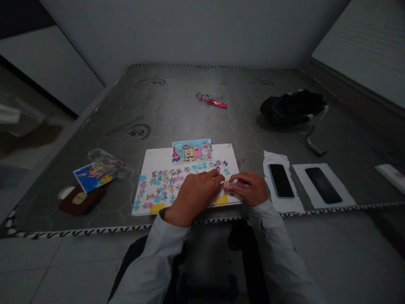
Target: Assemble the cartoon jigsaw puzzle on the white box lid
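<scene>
A white sheet (148, 162) lies on a grey mattress (177, 105), strewn with several small coloured puzzle pieces (158, 188). A cartoon reference picture (192, 150) lies at its far edge. My left hand (193, 194) rests on the sheet's right half, fingers curled and pressing down over pieces. My right hand (249, 188) sits beside it, its fingertips pinching a small pink puzzle piece (227, 184) where both hands meet. Both wrists wear light grey sleeves.
Two dark phones (281, 180) (322, 185) lie on white papers to the right. A black bundle (292, 106) and a red wrapper (211, 101) lie farther back. On the left are a clear bag with a printed card (96, 174) and a brown case (80, 200).
</scene>
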Tool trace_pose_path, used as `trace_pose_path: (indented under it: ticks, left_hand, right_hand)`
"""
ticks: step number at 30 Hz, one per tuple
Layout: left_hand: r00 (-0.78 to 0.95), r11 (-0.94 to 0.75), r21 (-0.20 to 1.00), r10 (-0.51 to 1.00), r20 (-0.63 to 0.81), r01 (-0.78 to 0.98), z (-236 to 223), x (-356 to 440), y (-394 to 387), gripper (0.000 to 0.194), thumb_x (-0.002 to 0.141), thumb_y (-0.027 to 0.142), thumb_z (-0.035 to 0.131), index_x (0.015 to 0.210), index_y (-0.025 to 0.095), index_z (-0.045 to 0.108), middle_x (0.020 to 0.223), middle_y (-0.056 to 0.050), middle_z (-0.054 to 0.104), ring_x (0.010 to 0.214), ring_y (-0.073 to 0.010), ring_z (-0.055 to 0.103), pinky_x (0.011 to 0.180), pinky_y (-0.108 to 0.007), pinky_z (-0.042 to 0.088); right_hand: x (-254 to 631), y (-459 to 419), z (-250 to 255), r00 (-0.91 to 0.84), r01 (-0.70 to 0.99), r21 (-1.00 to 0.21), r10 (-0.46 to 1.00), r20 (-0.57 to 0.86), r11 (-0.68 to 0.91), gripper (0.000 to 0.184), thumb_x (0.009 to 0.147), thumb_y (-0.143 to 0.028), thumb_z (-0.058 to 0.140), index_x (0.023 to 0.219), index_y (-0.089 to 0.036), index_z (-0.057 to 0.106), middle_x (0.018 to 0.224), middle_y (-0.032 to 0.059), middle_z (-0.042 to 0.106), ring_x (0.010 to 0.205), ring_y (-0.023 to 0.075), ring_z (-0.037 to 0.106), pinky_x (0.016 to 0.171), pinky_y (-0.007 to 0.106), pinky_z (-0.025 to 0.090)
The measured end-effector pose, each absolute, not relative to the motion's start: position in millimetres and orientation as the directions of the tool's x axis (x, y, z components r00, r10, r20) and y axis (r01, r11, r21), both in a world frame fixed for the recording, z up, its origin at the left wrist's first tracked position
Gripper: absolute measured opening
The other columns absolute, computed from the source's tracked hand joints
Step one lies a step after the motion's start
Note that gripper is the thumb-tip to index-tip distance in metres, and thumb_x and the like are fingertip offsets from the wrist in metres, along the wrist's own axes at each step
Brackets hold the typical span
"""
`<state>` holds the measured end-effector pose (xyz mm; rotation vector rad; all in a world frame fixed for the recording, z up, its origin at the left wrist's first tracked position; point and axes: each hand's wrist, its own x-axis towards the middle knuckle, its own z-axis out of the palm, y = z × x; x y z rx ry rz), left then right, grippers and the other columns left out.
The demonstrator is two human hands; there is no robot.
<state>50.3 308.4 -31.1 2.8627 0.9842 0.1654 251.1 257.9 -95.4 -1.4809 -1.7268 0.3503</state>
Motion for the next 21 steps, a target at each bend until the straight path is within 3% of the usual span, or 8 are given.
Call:
trace_pose_path:
  ticks: [21]
  left_hand:
    - [0.771, -0.778, 0.079, 0.628, 0.107, 0.623, -33.1, 49.9, 309.5, 0.015, 0.096, 0.025, 0.059, 0.109, 0.022, 0.064, 0.104, -0.002, 0.07, 0.082, -0.0187, 0.07, 0.053, -0.027, 0.042]
  right_hand:
    - [253.7, 255.8, -94.8, 0.028, 0.696, -0.662, 0.911, 0.412, 0.278, 0.035, 0.081, -0.058, 0.071, 0.084, -0.024, 0.077, 0.061, -0.0028, 0.065, 0.055, 0.0109, 0.05, 0.066, 0.031, 0.036]
